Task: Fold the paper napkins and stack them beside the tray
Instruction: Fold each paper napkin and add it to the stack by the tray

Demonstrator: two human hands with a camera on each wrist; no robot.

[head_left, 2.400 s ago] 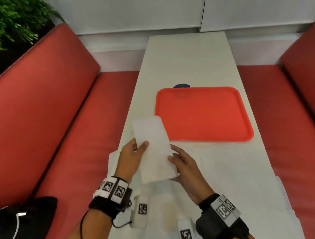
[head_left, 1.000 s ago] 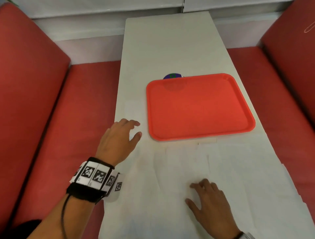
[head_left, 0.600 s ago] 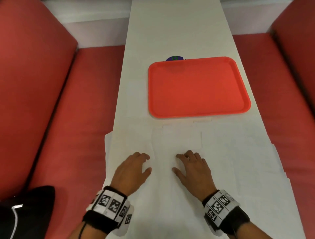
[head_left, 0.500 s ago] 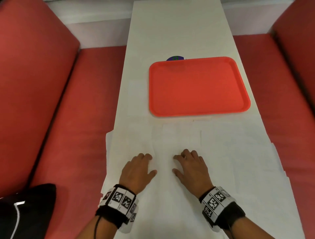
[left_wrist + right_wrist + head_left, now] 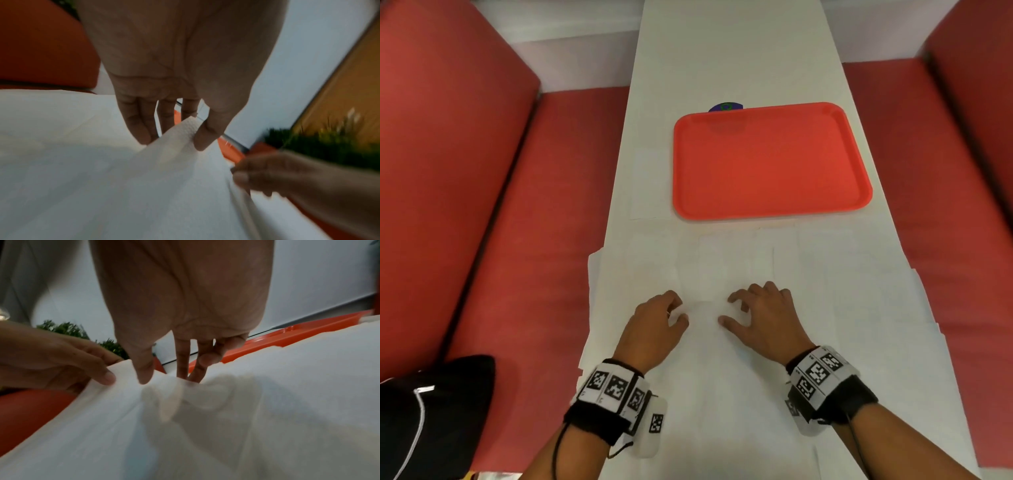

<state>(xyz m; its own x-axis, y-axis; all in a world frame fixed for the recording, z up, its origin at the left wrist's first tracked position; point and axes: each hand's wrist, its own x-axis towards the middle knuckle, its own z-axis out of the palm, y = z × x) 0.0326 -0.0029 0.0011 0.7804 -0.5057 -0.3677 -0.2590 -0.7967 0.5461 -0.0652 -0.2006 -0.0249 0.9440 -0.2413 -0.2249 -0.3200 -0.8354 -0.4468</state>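
An orange tray (image 5: 770, 161) lies mid-table, with a folded white napkin (image 5: 650, 185) flat on the table just left of it. Several unfolded white napkins (image 5: 825, 308) cover the near end of the table. My left hand (image 5: 680, 311) and right hand (image 5: 726, 310) sit close together on the middle napkin (image 5: 703, 308). In the left wrist view my left hand (image 5: 172, 139) pinches a lifted edge of this napkin (image 5: 123, 178) between thumb and fingers. In the right wrist view my right hand (image 5: 166, 379) pinches a bunched part of the napkin (image 5: 102, 418).
Red bench seats (image 5: 551, 240) run along both sides of the narrow white table (image 5: 736, 51). A black bag (image 5: 431, 411) lies on the left seat near me. A small purple and green thing (image 5: 726, 107) peeks out behind the tray. Some napkins overhang the table edges.
The folded napkin I held has been left beside the tray. Both hands came back to the near napkins, first lying flat; now their fingers have curled and pinch up the middle napkin.
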